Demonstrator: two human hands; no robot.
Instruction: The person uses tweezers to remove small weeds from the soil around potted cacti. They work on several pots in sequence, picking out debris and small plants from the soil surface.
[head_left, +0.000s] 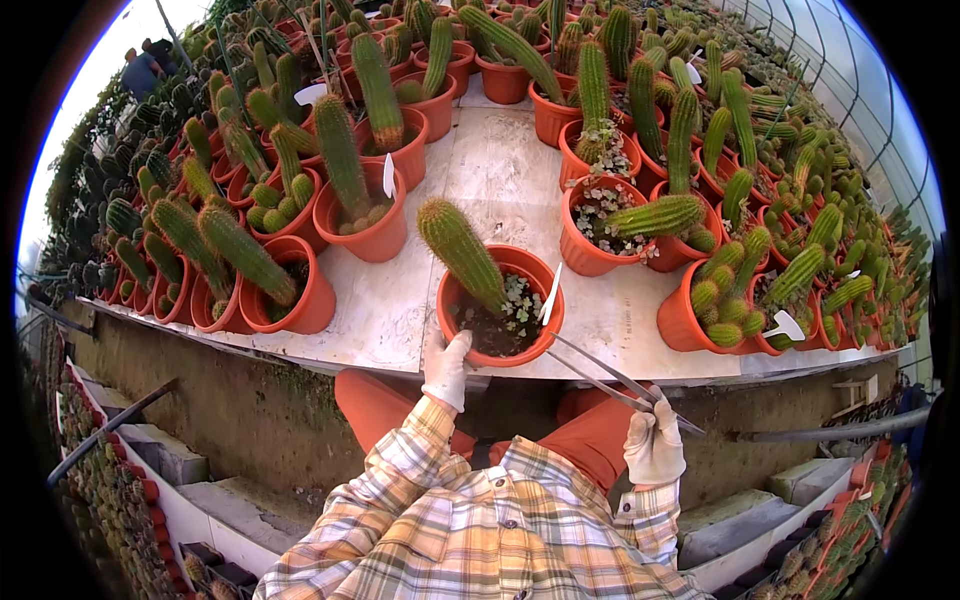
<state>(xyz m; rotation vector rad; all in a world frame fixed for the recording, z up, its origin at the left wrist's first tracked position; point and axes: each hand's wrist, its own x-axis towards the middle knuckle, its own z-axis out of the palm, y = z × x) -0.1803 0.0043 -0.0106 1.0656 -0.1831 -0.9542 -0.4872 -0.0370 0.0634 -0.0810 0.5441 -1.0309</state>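
Observation:
Right before me, near the front edge of the bench, stands a terracotta-coloured pot (501, 361) with one columnar cactus (466, 255) leaning left. Small leafy weeds (519, 300) grow in the soil beside its base, and a white plant label (551, 294) sticks up at the right rim. My left hand (448, 369), in a pale work glove, grips the pot's left front rim, the thumb over the edge. In my gloved right hand (655, 439) I hold long metal tweezers (611, 379); their tips are apart, close to the pot's right rim.
Potted cacti crowd both sides, including a leaning one in a pot (300, 307) at left and a clustered one (724, 300) at right. Another pot holds weeds (604, 214). The white bench top (487, 172) shows dirt stains. Two people (146, 67) are far off at upper left.

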